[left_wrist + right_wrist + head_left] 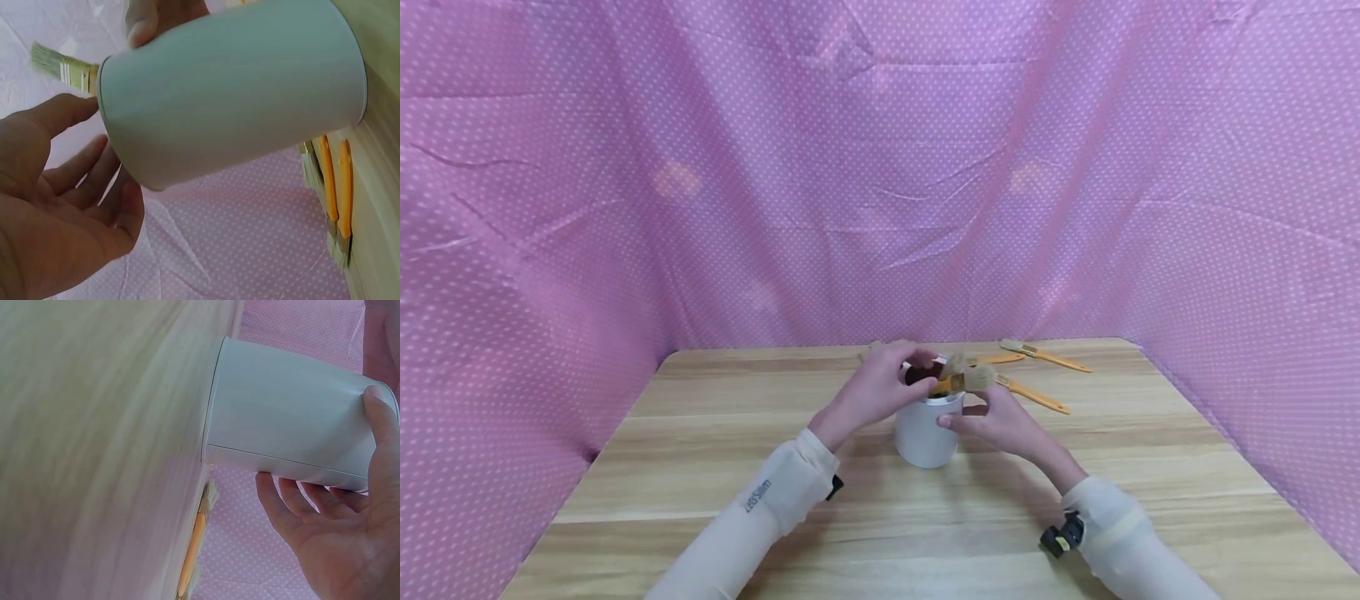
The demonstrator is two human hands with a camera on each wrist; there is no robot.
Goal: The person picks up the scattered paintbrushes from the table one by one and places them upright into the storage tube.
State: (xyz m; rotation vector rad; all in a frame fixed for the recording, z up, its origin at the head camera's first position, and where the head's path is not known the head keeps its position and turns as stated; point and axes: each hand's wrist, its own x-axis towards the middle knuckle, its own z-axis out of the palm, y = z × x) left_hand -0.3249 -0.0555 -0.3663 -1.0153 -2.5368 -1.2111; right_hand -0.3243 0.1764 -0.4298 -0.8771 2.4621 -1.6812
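A white cylindrical can (927,433) stands upright on the table. A paintbrush (957,382) with an orange handle and pale bristles leans out of its mouth, bristles up and to the right; the same brush (78,74) shows past the rim in the left wrist view. My left hand (880,385) is over the left of the mouth, fingers spread and loosely bent, thumb by the rim and brush handle. My right hand (344,531) holds the can's side, thumb on one side and fingers on another. Something dark (919,375) shows in the mouth; the can's inside is mostly hidden.
Behind the can to the right lie orange-handled paintbrushes: one far back (1054,359), one nearer (1037,397), another (1000,358) partly hidden. Pale bristles (872,347) peek out behind my left hand. Pink dotted cloth (880,250) surrounds the wooden table (737,400).
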